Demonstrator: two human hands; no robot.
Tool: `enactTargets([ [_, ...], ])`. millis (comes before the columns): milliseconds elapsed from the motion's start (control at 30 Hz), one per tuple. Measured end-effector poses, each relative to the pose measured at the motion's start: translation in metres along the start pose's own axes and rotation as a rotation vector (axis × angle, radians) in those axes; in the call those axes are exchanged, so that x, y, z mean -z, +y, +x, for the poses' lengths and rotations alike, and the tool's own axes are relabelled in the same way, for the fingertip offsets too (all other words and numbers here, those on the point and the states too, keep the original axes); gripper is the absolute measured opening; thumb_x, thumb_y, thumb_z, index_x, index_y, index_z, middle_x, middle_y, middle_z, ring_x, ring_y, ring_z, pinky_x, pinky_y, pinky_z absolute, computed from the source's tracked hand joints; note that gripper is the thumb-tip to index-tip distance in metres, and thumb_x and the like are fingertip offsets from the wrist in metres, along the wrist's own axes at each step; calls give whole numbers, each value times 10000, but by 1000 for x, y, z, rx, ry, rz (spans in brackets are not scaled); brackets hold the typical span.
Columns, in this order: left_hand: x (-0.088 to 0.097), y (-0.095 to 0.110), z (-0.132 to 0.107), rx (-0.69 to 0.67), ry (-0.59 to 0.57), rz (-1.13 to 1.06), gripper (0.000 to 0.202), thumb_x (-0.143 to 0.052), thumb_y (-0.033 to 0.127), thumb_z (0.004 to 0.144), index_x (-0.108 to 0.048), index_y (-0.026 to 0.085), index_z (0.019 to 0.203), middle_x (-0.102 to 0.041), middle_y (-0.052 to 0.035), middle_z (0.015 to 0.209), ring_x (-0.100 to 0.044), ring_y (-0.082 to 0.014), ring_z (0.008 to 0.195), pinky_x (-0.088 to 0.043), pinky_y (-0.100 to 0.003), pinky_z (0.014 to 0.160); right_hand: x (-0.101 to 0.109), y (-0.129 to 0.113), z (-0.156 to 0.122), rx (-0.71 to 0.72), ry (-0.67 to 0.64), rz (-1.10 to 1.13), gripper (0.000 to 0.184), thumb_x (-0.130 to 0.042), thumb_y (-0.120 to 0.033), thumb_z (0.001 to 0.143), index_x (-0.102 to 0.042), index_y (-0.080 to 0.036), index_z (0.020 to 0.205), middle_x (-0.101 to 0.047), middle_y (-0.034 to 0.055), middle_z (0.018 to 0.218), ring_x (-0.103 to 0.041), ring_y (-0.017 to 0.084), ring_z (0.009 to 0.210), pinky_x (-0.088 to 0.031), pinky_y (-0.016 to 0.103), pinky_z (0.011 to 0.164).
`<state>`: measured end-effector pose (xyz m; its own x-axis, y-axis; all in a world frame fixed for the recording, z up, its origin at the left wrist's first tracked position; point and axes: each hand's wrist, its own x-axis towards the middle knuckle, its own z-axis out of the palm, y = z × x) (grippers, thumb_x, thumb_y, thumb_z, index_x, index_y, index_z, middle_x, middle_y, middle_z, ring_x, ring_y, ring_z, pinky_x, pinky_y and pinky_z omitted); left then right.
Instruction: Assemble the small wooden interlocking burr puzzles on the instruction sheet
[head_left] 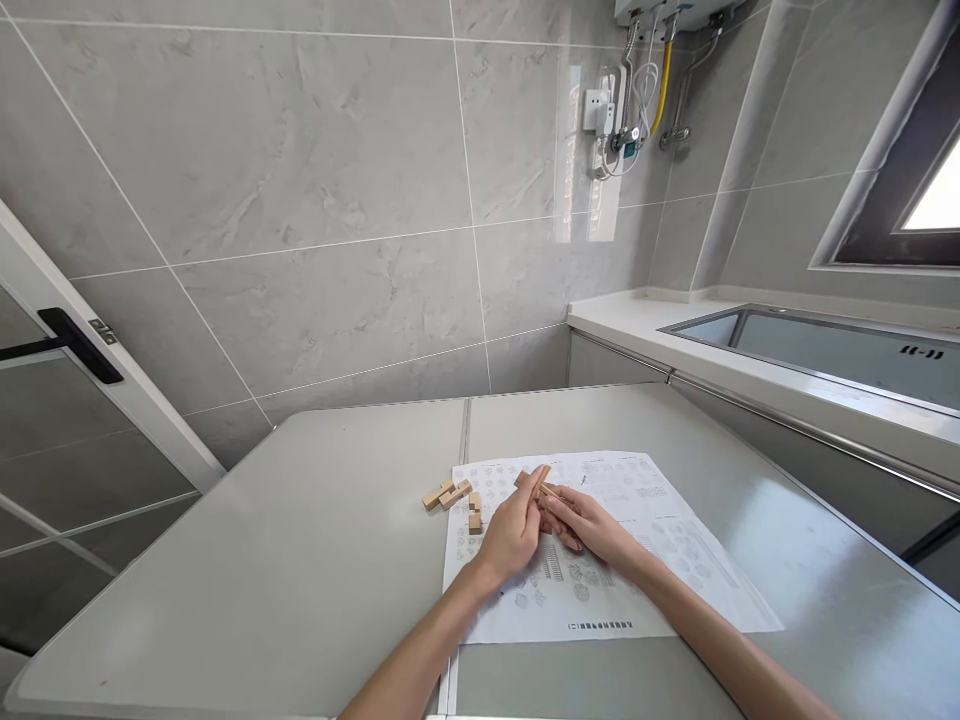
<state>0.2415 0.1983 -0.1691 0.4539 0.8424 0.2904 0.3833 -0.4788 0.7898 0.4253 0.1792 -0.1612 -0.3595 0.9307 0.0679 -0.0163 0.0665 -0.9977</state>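
Note:
My left hand (514,528) and my right hand (589,522) meet over a printed paper sheet (645,545) on a grey table (300,560). Both are closed on a small cluster of wooden puzzle pieces (534,478) that sticks up between the fingertips. The fingers hide most of that cluster. Loose wooden pieces (448,494) lie just left of my left hand, at the sheet's left edge, and one more wooden piece (475,521) lies on the sheet beside them.
A tiled wall rises behind the table. To the right runs a white counter with a steel sink (825,345). A glass door with a black handle (79,345) stands at the left. A socket and hoses (626,110) hang on the wall.

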Motion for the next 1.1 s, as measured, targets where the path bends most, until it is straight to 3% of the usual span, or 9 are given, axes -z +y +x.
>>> enactTargets([
  [267, -4, 1, -2, -32, -31, 53, 627, -394, 206, 1077, -283, 312, 1685, -482, -47, 1652, -527, -253, 1462, -449, -450, 1206, -1, -1, 0, -31, 28, 14, 546, -567, -767, 944, -551, -231, 840, -508, -62, 658, -419, 112, 503, -352, 291, 547],
  [433, 3, 3, -2, -9, -51, 89, 616, -377, 266, 1097, -239, 309, 1696, -674, -95, 1420, -681, -270, 1212, -537, -462, 1071, 1, -1, 0, -31, 39, 12, 542, -568, -757, 952, -591, -223, 857, -543, -45, 692, -442, 115, 525, -376, 293, 556],
  [533, 4, 1, -2, -17, -59, 127, 606, -355, 291, 1106, -229, 313, 1698, -698, -100, 1349, -708, -270, 1109, -564, -450, 997, 2, 1, 1, -34, 55, 19, 551, -570, -769, 942, -590, -225, 854, -554, -44, 699, -446, 114, 522, -384, 291, 554],
  [700, 1, -3, -3, -18, -43, 233, 571, -285, 339, 1127, -237, 310, 1694, -714, -107, 1311, -734, -283, 1036, -589, -458, 925, 0, -4, -1, -39, 58, 5, 552, -564, -770, 944, -563, -231, 823, -548, -41, 703, -441, 121, 529, -374, 297, 558],
  [867, -2, -4, -4, -30, 0, 311, 556, -265, 331, 1131, -247, 303, 1686, -695, -121, 1381, -743, -289, 1092, -602, -451, 918, -4, -11, -3, -24, 44, 7, 541, -568, -752, 956, -542, -236, 796, -501, -51, 647, -416, 125, 533, -362, 298, 565],
  [1100, -4, -4, -5, -35, 22, 398, 545, -259, 326, 1135, -259, 272, 1677, -747, -132, 1266, -769, -283, 967, -619, -428, 807, -1, -6, -3, -27, 22, -25, 530, -522, -737, 989, -501, -247, 788, -445, -70, 596, -359, 125, 508, -326, 304, 561],
])
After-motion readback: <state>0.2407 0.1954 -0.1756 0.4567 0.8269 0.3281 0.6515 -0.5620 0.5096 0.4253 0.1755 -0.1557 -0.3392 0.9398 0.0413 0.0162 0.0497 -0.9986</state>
